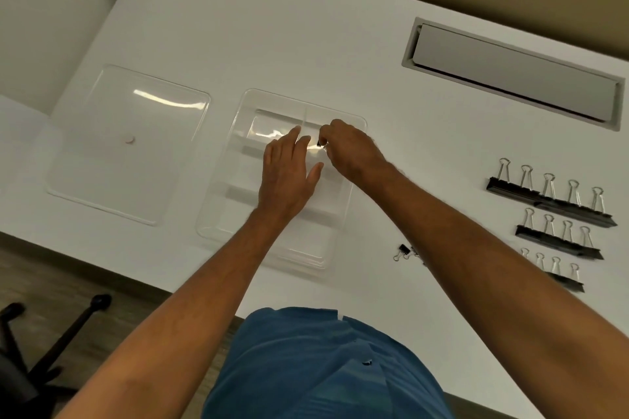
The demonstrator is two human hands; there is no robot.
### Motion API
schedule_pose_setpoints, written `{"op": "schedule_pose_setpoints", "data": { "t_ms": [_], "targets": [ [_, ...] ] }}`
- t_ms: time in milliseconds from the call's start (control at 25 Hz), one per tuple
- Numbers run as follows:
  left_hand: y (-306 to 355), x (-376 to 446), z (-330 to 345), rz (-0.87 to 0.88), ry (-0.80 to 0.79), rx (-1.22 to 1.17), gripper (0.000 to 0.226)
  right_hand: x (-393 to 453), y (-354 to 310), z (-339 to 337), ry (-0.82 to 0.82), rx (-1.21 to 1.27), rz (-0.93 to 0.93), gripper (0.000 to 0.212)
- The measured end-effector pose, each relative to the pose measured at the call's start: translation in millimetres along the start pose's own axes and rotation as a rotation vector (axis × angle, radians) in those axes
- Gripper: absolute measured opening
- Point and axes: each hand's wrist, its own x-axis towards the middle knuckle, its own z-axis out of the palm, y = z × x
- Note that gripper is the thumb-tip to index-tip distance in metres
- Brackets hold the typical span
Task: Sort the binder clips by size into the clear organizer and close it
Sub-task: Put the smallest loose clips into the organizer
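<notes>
1. The small binder clip point(320, 143) is pinched in the fingertips of the right hand point(350, 150), over the far compartments of the clear organizer point(218, 214). Only a dark corner of it shows; its size is judged small from that alone.
2. The left hand point(289, 173) lies over the middle of the organizer with fingers straight and loosely spread, gripping nothing. Whether it touches the dividers cannot be told.
3. Step in hand, as judged: set the clip into one far compartment. Lower it well inside the divider walls before letting go, and keep the left hand steadying the tray (clear plastic slides easily on a smooth desk).
4. No clip can be made out inside the organizer; glare hides part of the far compartments.
5. Right of the organizer stand three rows of clips: large clips point(551, 197) farthest, medium clips point(558, 235) next, smaller clips point(551, 269) nearest. One tiny loose clip point(403, 251) lies just off the organizer's near right corner.
6. The lid point(129, 143) lies flat left of the organizer, apart from it.
7. Obstruction: the right forearm crosses between organizer and rows; nothing else blocks.
</notes>
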Motion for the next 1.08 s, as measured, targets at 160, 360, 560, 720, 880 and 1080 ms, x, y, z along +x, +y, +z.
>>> {"op": "schedule_pose_setpoints", "data": {
  "t_ms": [160, 360, 560, 720, 880, 1080],
  "targets": [
    [-1, -2, -1, 0.018, 0.015, -0.022, 0.054, -12, 2, -10, 0.044, 0.059, -0.013, 0.015],
    [16, -4, -14, 0.091, 0.072, -0.06, 0.046, -75, 29, -27, 0.304, 0.239, 0.075, 0.01],
    [81, -34, -20, 0.28, 0.108, -0.158, 0.034, -164, 85, -15, 0.405, 0.395, 0.339, 0.012],
    [129, -74, -1, 0.449, -0.131, -0.284, 0.029, -229, 117, 10, 0.383, 0.432, 0.47, 0.014],
    [153, -105, 31, 0.38, -0.471, -0.228, 0.046, -272, 121, 37, 0.158, 0.371, 0.391, 0.057],
    [172, -111, 51, 0.306, -0.533, -0.183, 0.055, -275, 111, 44, 0.028, 0.311, 0.358, 0.085]
  ]
}}
